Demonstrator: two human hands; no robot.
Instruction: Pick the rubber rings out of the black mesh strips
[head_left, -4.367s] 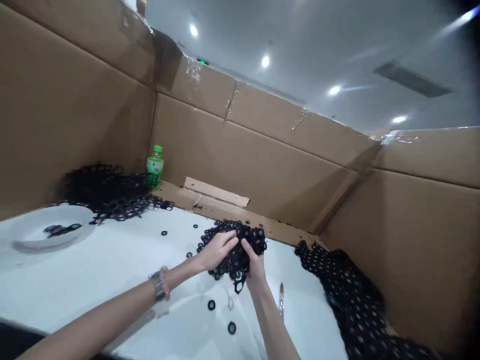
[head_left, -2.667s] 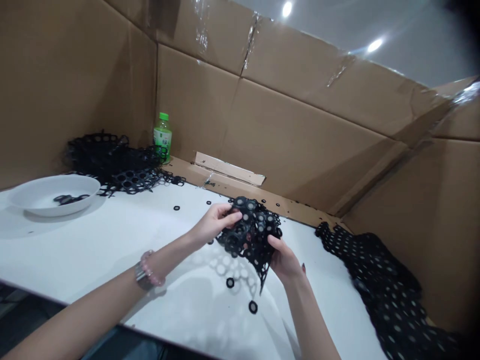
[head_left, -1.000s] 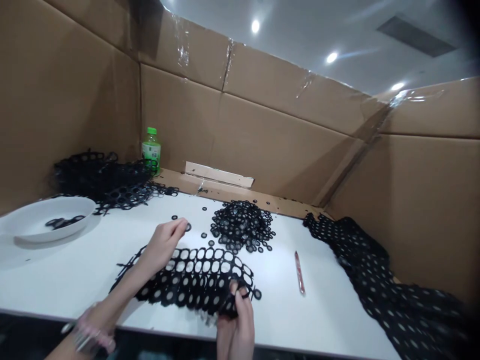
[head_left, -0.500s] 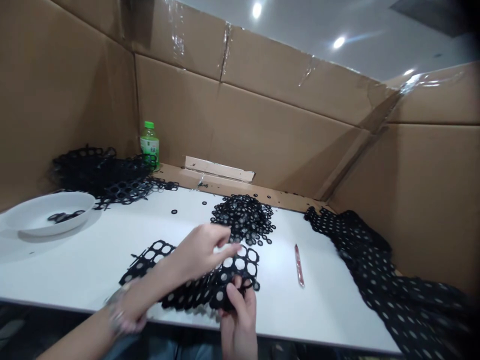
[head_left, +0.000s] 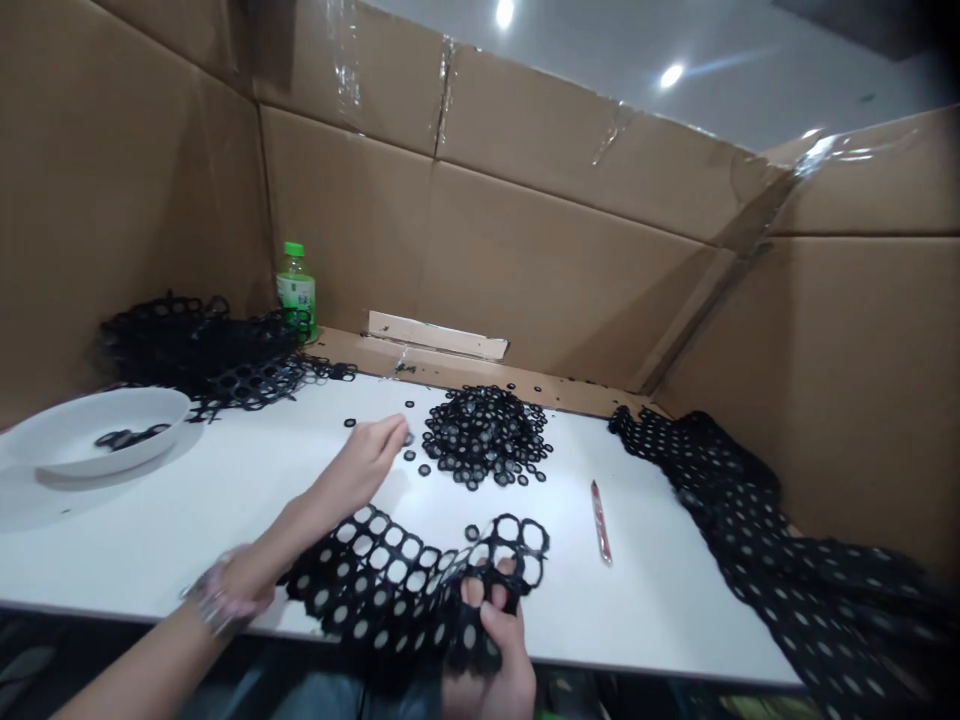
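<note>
My right hand [head_left: 504, 640] grips a black sheet with rows of round holes [head_left: 390, 570] near the front edge of the table. Its fingers show through the holes, and the sheet's right end is lifted. Some holes are open, while others have pale grey centres. My left hand [head_left: 367, 455], with a bracelet at the wrist, is raised beyond the sheet, its fingers pinched together. A small black ring-like disc [head_left: 409, 438] shows right at the fingertips; whether it is held or lying there I cannot tell. To the right is a heap of similar small discs [head_left: 487, 435].
A white bowl [head_left: 150, 460] with a few dark pieces stands at left. Behind it are tangled black mesh [head_left: 202, 345] and a green bottle [head_left: 297, 290]. A red pen-like tool [head_left: 601, 525] lies right of centre. Long black dotted material [head_left: 720, 490] hangs over the right edge. Cardboard walls enclose the table.
My left hand has left the sheet and moved up and left, toward the heap's left side. Loose discs now lie there. The sheet's right end has shifted right with my right hand.
</note>
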